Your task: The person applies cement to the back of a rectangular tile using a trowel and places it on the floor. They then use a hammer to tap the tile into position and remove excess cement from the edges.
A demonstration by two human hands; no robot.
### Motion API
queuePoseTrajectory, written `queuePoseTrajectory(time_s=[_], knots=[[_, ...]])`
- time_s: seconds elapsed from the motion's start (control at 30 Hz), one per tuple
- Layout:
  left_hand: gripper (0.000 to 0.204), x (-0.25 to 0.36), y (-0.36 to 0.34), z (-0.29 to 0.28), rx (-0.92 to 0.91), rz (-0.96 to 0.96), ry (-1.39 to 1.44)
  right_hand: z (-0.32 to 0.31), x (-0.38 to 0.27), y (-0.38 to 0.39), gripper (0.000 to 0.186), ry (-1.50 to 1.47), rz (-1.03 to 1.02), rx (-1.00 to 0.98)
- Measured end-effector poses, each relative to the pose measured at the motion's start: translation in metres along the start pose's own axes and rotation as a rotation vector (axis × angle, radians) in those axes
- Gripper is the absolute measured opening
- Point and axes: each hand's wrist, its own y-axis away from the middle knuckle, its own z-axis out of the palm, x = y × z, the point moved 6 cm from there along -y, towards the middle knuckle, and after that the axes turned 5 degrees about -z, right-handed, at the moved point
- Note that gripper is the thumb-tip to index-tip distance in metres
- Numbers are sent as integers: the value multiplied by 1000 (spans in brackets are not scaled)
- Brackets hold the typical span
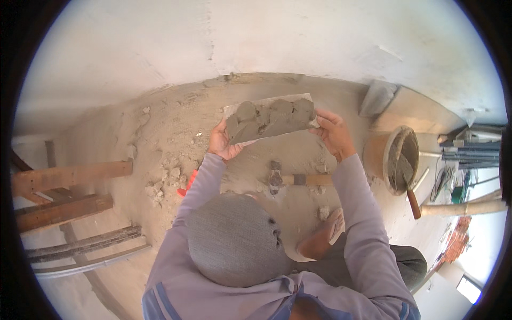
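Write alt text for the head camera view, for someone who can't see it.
Both hands, left hand and right hand, hold a tile heaped with grey mortar above sandy ground. A hammer lies below; a mortar bucket stands right.

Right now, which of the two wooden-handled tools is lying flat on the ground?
The hammer, flat on the sandy floor just below the mortar-covered tile held in both hands. The trowel instead stands propped in the mortar bucket at right.

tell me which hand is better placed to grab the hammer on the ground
Right, probably. The right hand grips the mortar-covered tile above the hammer handle's end; the left hand sits farther off.
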Motion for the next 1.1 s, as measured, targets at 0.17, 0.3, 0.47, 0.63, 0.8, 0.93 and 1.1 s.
queuePoseTrajectory(time_s=[0.17,0.3,0.47,0.63,0.8,0.93,1.1], knots=[[61,15,-4,-17,212,155,-83,-5,31,-31,31,18,50,84],[59,21,-14,-37,287,118,-63,-15,48,-54,32,-3,78,50],[57,31,-22,-45,461,152,-155,-16,50,-76,31,22,140,78],[52,36,-29,-42,528,193,-179,-19,51,-91,32,29,171,105],[47,38,-32,-39,610,211,-156,-22,55,-96,34,-9,164,94],[46,43,-33,-49,558,226,-80,-13,47,-97,33,-14,177,101],[42,49,-34,-46,592,230,-103,-4,42,-93,32,-37,187,135]])
